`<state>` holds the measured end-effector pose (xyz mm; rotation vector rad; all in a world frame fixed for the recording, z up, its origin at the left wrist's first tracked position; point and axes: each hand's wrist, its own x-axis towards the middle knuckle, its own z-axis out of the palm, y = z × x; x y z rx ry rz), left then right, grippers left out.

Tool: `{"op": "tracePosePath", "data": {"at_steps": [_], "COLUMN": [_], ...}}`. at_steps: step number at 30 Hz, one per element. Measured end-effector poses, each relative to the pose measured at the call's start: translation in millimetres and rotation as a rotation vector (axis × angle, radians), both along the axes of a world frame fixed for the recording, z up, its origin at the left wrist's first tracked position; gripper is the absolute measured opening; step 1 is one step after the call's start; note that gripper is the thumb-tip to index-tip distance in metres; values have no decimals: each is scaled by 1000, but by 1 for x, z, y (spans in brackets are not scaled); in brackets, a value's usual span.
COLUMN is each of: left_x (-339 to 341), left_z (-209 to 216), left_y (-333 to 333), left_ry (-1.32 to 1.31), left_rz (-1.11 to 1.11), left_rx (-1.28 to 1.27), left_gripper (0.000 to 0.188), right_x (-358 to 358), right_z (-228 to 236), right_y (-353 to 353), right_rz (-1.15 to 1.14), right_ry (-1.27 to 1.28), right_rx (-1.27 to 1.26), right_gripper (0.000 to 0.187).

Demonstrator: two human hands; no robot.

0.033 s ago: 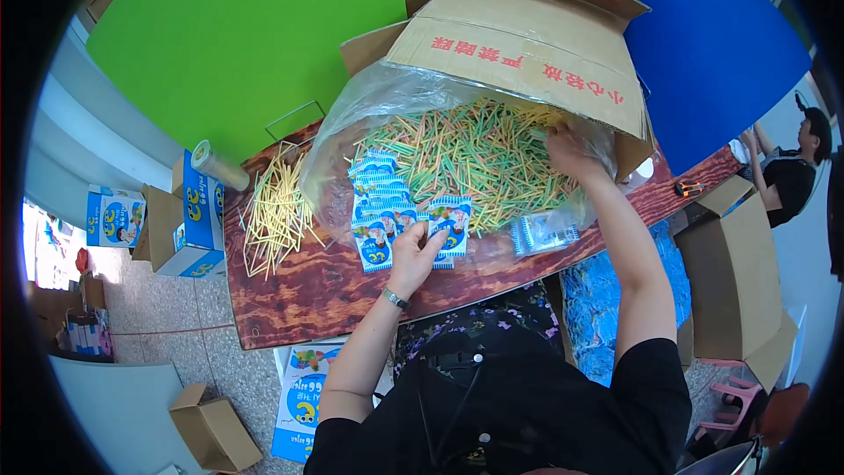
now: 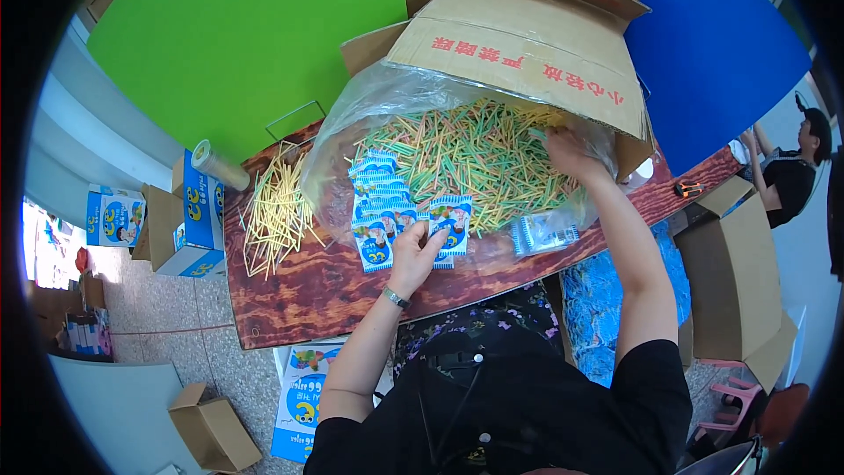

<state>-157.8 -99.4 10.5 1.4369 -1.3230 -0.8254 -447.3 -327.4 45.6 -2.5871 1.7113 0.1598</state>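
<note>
My left hand (image 2: 413,253) is at the near edge of the stick pile, its thumb and fingers closed on a corner of a small blue-and-white packet (image 2: 451,216). To its left, several like packets (image 2: 376,243) lie overlapped in a row running away from me. My right hand (image 2: 570,153) reaches into the far right of a large heap of thin coloured sticks (image 2: 475,151), green, yellow and pink. Its fingertips are hidden among the sticks. The heap spills from a clear plastic bag (image 2: 352,119) in a cardboard box (image 2: 536,40) tipped on its side.
Loose pale yellow sticks (image 2: 280,211) lie on the wooden table (image 2: 299,312) at the left, near a clear jar (image 2: 220,167). Another packet (image 2: 545,232) lies right of the heap. An open carton (image 2: 734,273) stands at the right. Beyond it is another person (image 2: 791,167).
My right hand and forearm have shifted very slightly at the stick heap. My left hand and the packets stay where they were.
</note>
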Motion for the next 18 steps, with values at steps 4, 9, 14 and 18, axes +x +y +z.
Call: {"op": "tracePosePath", "data": {"at_steps": [4, 9, 14, 18], "left_x": [-5, -11, -6, -4], "left_z": [8, 17, 21, 24], "left_y": [-9, -15, -16, -21], "left_ry": [-28, 8, -37, -66], "left_rz": [-16, 15, 69, 104], "left_rx": [-44, -66, -103, -146], "left_gripper": [30, 26, 27, 24], "right_x": [2, -4, 31, 57], "right_z": [46, 43, 78, 120], "right_y": [20, 23, 56, 83], "right_rz": [-24, 236, 280, 511], "right_ry": [-99, -810, -689, -461], "right_rx": [133, 747, 601, 398], "right_gripper": [26, 28, 24, 23]}}
